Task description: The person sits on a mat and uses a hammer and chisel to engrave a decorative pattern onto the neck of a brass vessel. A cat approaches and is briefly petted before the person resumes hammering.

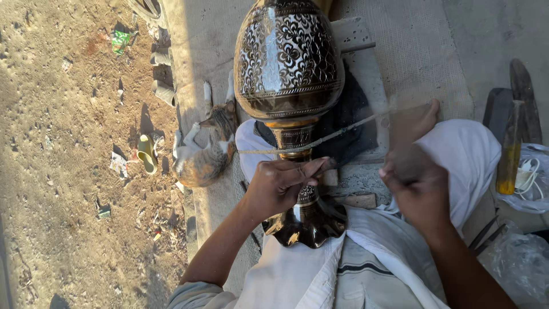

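A large engraved brass vase (287, 63) with dark floral patterns lies across my lap, its scalloped foot (306, 223) toward me. On the vase's narrow neck rests my left hand (280, 186), its fingers pinching a small tool tip against the metal. My right hand (416, 191) is blurred with motion and grips the near end of a long thin rod (320, 140) that crosses the neck. My bare foot (414, 120) lies beyond, beside white trousers (466, 154).
A calico cat (206, 151) lies at the mat's edge, left of the vase. Sandals (146, 153) and litter dot the dirt ground on the left. At right are a yellow-handled tool (509, 151), a white cable and plastic bags (526, 260).
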Tool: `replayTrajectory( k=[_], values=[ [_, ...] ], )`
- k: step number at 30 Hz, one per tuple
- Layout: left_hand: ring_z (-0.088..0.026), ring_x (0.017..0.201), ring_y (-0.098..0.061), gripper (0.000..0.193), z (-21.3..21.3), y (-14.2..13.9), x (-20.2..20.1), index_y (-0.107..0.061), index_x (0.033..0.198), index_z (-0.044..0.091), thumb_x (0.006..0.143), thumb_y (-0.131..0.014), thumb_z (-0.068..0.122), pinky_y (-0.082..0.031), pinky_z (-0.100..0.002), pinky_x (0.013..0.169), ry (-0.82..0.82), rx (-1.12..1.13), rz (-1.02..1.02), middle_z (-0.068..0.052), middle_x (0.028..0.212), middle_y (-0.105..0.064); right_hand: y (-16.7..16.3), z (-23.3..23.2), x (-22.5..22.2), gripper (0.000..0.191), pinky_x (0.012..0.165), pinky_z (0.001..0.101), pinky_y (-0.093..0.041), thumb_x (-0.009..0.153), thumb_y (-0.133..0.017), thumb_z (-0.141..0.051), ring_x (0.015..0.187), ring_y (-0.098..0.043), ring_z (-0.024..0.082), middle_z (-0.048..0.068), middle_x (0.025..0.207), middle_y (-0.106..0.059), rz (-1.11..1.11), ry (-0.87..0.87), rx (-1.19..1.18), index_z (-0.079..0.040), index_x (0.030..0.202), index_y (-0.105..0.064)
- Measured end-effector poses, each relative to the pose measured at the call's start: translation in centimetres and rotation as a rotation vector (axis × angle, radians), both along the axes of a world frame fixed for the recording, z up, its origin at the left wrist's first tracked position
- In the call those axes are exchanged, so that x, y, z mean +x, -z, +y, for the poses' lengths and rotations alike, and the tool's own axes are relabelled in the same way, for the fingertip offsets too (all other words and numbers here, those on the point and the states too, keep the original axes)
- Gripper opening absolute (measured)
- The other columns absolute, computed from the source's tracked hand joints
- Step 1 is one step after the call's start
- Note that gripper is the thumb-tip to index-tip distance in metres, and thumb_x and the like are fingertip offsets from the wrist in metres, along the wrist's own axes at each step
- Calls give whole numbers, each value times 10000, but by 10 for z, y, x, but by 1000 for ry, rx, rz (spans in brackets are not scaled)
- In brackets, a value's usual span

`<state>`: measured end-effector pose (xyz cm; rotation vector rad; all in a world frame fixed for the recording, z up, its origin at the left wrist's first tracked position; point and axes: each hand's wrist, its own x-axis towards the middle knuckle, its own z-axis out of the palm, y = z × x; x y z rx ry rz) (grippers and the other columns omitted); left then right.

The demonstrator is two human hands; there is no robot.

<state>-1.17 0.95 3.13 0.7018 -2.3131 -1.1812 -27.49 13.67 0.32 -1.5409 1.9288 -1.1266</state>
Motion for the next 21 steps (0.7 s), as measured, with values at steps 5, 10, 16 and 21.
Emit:
replayTrajectory(
  k=[5, 10, 16, 21],
  values=[
    [-215, 778, -746, 605, -3, 0, 5, -698, 1326, 97, 755, -725, -100, -592, -332, 719, 32, -20, -39, -72, 865, -763, -6, 5, 10, 269, 824, 277, -535, 849, -775, 62, 894, -687, 108, 55, 963, -723, -395, 190, 47, -29, 1075, -660],
    [-182, 826, -763, 609, -5, 5, 5, -681, 1339, 163, 799, -695, -118, -609, -315, 774, 32, -95, 107, -44, 945, -783, -16, 6, 12, 330, 829, 356, -482, 704, -751, 107, 908, -690, 204, 106, 943, -752, 341, 45, -5, -15, 1010, -726],
    [-189, 816, -760, 729, -2, -1, 3, -621, 1414, 154, 743, -674, -125, -612, -315, 740, 44, -77, -2, -46, 893, -765, -8, 6, 15, 188, 730, 253, -516, 838, -740, 25, 780, -674, 80, 36, 838, -706, -162, 110, 146, -24, 1013, -688],
    [-193, 829, -769, 722, -5, -5, 2, -649, 1389, 132, 722, -655, -146, -615, -322, 741, 73, -45, -35, -56, 894, -772, -7, 10, 21, 177, 805, 285, -509, 878, -787, 8, 872, -656, 138, 74, 899, -696, -270, 154, 13, -37, 996, -663]
  ],
)
